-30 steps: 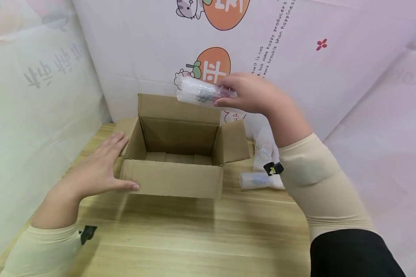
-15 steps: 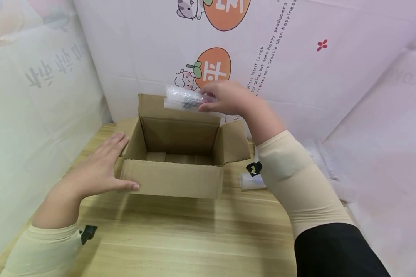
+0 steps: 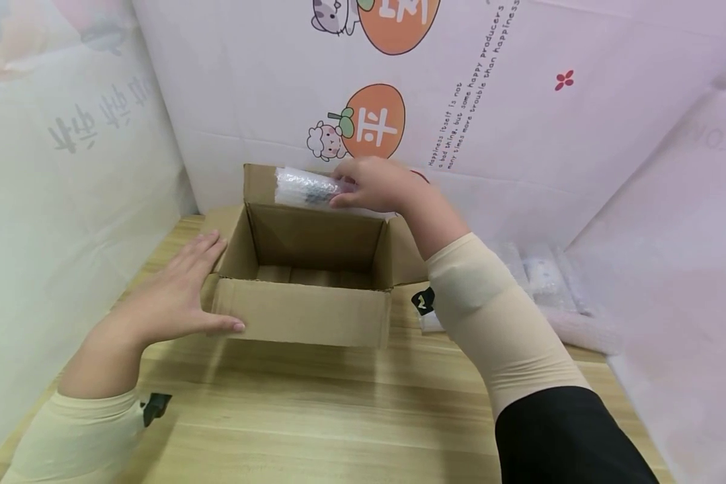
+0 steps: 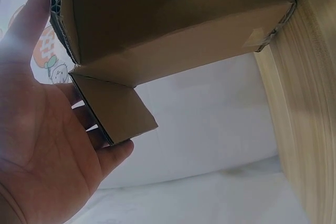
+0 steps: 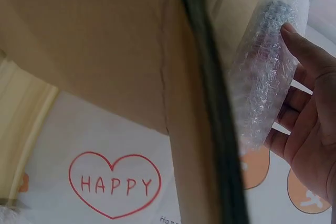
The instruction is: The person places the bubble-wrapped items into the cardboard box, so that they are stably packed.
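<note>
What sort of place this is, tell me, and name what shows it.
Probably a makeshift packing corner: an open cardboard box stands on a wood-grain tabletop, the right hand holds a bubble-wrapped bundle, and printed sheeting rises behind.

- A small sheeted-off work booth point(image 3: 690, 282); home or workplace, cannot tell.
- Wood-grain bench point(image 3: 314, 417) beneath the cardboard box point(image 3: 302, 312).
- Cartoon-printed sheet point(image 3: 248, 87) behind the box.
- Pale sheets point(image 3: 66, 222) left and right of the box.
</note>
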The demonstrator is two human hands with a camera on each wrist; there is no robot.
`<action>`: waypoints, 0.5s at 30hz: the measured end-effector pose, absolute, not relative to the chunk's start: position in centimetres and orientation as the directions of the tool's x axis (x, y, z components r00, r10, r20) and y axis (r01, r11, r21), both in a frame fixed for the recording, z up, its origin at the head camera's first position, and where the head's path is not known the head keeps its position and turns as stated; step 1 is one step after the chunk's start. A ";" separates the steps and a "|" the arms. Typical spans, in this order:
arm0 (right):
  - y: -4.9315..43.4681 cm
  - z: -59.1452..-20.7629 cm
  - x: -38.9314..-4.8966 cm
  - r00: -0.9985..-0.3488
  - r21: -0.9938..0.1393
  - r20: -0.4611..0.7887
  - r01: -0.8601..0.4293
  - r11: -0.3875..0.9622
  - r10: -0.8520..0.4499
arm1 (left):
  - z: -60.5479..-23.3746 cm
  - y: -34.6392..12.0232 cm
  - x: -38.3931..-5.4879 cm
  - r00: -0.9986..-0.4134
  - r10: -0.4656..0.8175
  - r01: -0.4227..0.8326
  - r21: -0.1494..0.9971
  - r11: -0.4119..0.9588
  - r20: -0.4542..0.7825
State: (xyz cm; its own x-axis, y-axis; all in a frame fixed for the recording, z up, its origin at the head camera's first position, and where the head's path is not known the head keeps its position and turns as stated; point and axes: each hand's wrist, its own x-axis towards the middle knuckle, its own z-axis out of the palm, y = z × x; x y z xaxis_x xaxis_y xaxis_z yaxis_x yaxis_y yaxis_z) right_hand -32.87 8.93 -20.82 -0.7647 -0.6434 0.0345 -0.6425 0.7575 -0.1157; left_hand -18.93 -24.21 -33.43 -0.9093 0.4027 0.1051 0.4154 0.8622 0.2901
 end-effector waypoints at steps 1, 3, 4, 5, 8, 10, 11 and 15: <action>8.7 -21.0 -32.9 -0.762 -0.119 0.032 -0.645 0.755 -0.646 | -33.5 -24.2 -19.0 -0.909 0.403 0.416 0.290 0.862 0.105; 8.3 -21.4 -32.9 -0.762 -0.123 0.022 -0.645 0.755 -0.647 | -33.5 -24.2 -19.0 -0.908 0.405 0.418 0.290 0.861 0.105; 8.1 -21.6 -33.0 -0.764 -0.126 0.015 -0.641 0.757 -0.645 | -33.5 -24.3 -19.0 -0.908 0.405 0.417 0.292 0.861 0.105; 8.0 -21.8 -33.1 -0.765 -0.131 0.010 -0.639 0.758 -0.644 | -33.5 -24.3 -19.1 -0.909 0.404 0.416 0.293 0.861 0.104; 7.6 -22.2 -33.2 -0.767 -0.126 -0.001 -0.637 0.760 -0.642 | -33.5 -24.3 -19.1 -0.909 0.404 0.416 0.296 0.860 0.104; 7.4 -22.5 -33.4 -0.761 -0.109 -0.005 -0.645 0.757 -0.649 | -33.5 -24.2 -19.2 -0.909 0.403 0.414 0.299 0.860 0.101; 7.3 -22.6 -33.5 -0.756 -0.100 -0.007 -0.651 0.753 -0.654 | -33.5 -24.2 -19.2 -0.910 0.404 0.414 0.298 0.860 0.099; 6.8 -23.2 -33.7 -0.745 -0.066 -0.015 -0.664 0.744 -0.667 | -33.5 -24.3 -19.1 -0.912 0.400 0.408 0.294 0.864 0.089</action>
